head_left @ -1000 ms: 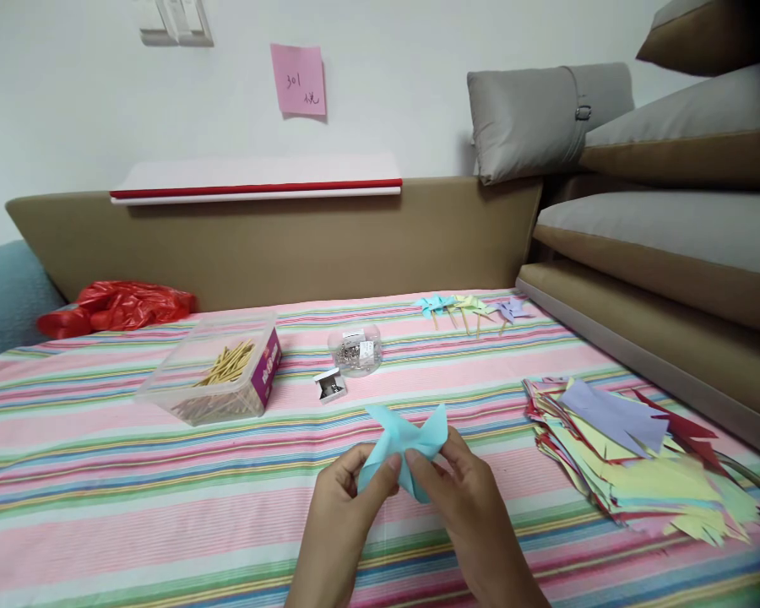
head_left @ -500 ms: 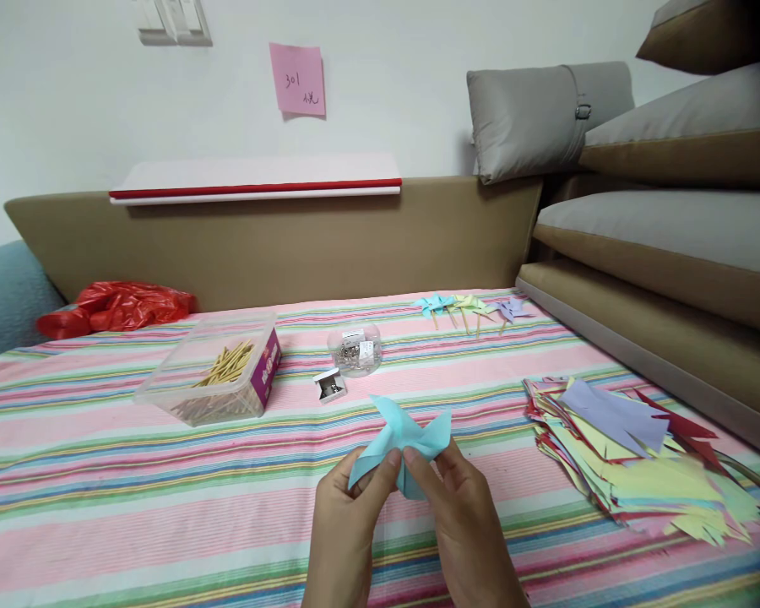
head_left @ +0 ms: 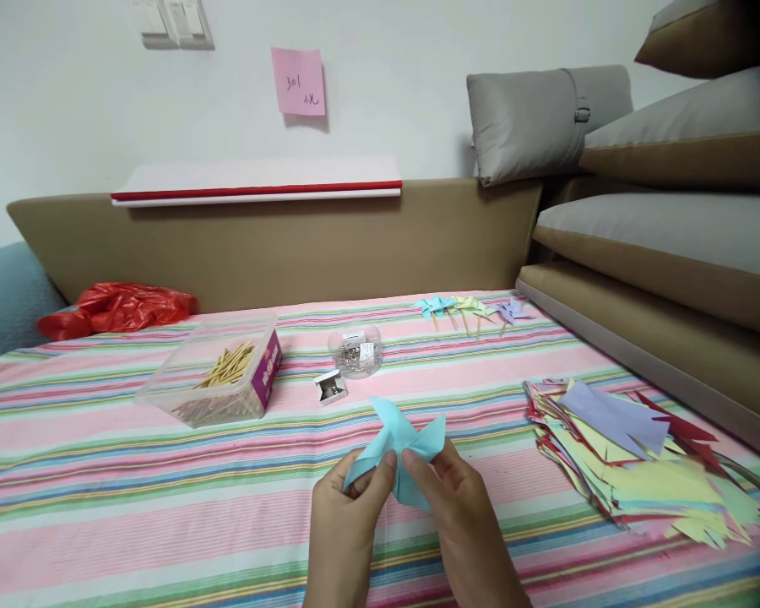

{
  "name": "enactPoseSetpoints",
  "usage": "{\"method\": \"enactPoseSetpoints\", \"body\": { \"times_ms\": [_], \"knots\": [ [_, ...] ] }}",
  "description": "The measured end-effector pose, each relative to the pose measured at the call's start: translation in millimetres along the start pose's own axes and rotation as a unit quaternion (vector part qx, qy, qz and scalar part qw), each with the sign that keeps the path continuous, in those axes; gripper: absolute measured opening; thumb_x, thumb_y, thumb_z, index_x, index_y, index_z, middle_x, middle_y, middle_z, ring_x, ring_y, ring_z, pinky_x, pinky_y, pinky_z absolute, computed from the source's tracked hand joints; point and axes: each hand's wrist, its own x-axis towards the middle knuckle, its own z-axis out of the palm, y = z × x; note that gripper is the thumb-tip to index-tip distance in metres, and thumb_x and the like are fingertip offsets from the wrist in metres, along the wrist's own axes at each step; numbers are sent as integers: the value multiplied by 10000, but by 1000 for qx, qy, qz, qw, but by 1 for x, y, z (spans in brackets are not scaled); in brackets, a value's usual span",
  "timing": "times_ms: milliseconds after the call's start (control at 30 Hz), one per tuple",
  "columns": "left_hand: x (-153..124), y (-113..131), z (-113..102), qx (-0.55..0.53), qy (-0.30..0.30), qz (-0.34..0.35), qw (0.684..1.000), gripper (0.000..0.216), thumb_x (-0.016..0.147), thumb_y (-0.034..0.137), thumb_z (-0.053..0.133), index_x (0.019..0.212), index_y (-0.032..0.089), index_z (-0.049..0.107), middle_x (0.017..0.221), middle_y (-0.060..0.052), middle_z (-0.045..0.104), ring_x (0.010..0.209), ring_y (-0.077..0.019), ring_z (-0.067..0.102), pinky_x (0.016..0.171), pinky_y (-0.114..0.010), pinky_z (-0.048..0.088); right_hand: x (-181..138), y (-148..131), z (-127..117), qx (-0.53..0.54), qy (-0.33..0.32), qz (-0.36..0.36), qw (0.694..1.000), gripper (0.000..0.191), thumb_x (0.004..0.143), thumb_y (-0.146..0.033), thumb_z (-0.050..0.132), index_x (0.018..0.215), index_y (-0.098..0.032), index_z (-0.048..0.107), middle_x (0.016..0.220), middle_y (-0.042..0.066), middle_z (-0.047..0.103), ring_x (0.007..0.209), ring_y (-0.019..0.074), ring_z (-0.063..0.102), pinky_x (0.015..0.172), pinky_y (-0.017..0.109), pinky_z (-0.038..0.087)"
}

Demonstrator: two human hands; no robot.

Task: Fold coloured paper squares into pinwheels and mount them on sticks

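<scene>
Between my two hands is a light blue paper pinwheel [head_left: 403, 432], its blades folded in toward the middle and one point sticking up. My left hand [head_left: 353, 498] grips its left side, the thumb pressed close to the centre. On the other side my right hand [head_left: 454, 498] pinches it, with that thumb also near the centre. Fingers behind the paper are partly hidden. Beyond the hands lie a small open white box [head_left: 330, 387] with metal bits inside and a round clear container [head_left: 355, 351] of small metal pieces.
A clear plastic box [head_left: 219, 376] of thin wooden sticks stands at left. Cut coloured paper sheets [head_left: 633, 464] are piled at right. Several finished pinwheels [head_left: 437, 306] on sticks lie at the back. A red plastic bag [head_left: 123, 308] sits far left; stacked cushions [head_left: 665, 236] border the right.
Both hands still hold the pinwheel. The thumbs have shifted slightly apart at its centre, and the right blade has moved a little inward and down.
</scene>
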Motion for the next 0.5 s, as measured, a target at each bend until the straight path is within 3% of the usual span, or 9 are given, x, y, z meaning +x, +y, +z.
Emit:
{"method": "enactPoseSetpoints", "body": {
  "times_ms": [133,267,500],
  "knots": [
    [2,-1,-2,9,0,6,1000,280,717,430,821,742,167,728,638,16,640,676,-146,519,655,-235,416,0,-3,-1,-5,-5,0,1000,297,792,-434,759,967,-201,709,965,56,732,931,246,676,809,357,552],
    [2,2,-2,17,-4,3,1000,278,698,424,834,756,166,749,635,11,640,675,-157,534,643,-240,419,-3,-9,0,-10,-11,7,1000,275,799,-420,760,951,-211,666,837,21,726,847,229,697,742,324,561],
    [2,6,-3,67,-1,11,998,286,682,449,833,713,183,732,635,6,661,667,-172,573,633,-244,430,-3,-5,-1,-23,5,2,1000,317,787,-426,764,984,-211,641,803,9,715,809,219,693,705,301,556]
  ]
}}
